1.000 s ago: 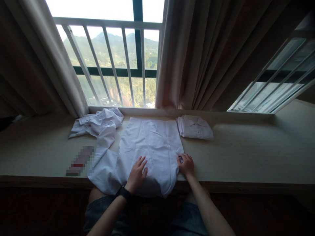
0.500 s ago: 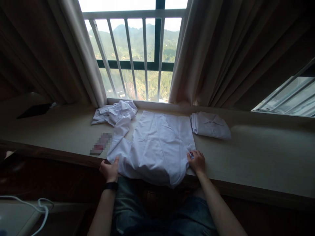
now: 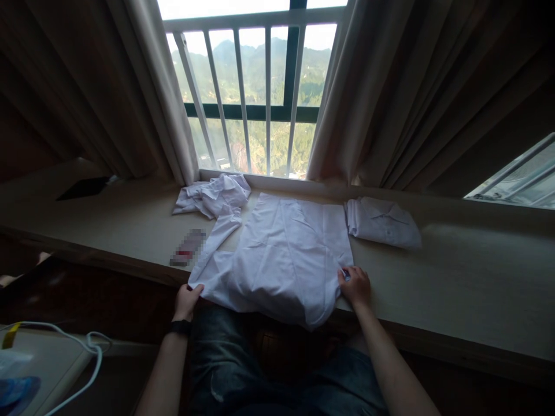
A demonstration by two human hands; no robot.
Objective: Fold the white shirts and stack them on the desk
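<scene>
A white shirt [image 3: 290,254] lies spread on the wooden ledge, its near edge hanging over the front. One sleeve stretches out on the left side toward the window. At the shirt's lower left corner, my left hand [image 3: 188,300] pinches the cloth between thumb and fingers. My right hand [image 3: 355,286] grips the shirt's right side edge, low down, with the fingers curled over the fabric. A folded white shirt [image 3: 384,222] rests to the right, touching or almost touching the spread one. Behind the sleeve sits a crumpled white garment [image 3: 212,195].
The wooden ledge [image 3: 459,277] runs below a barred window [image 3: 255,92] framed by curtains [image 3: 381,86]. A blurred-out flat object [image 3: 188,247] lies left of the sleeve, a dark flat item [image 3: 84,188] farther left. A white cable [image 3: 97,370] loops at lower left.
My left hand has shifted to the shirt's outer left corner and closed on it, and the sleeve lies straighter. My right hand keeps its grip. The view has turned slightly left.
</scene>
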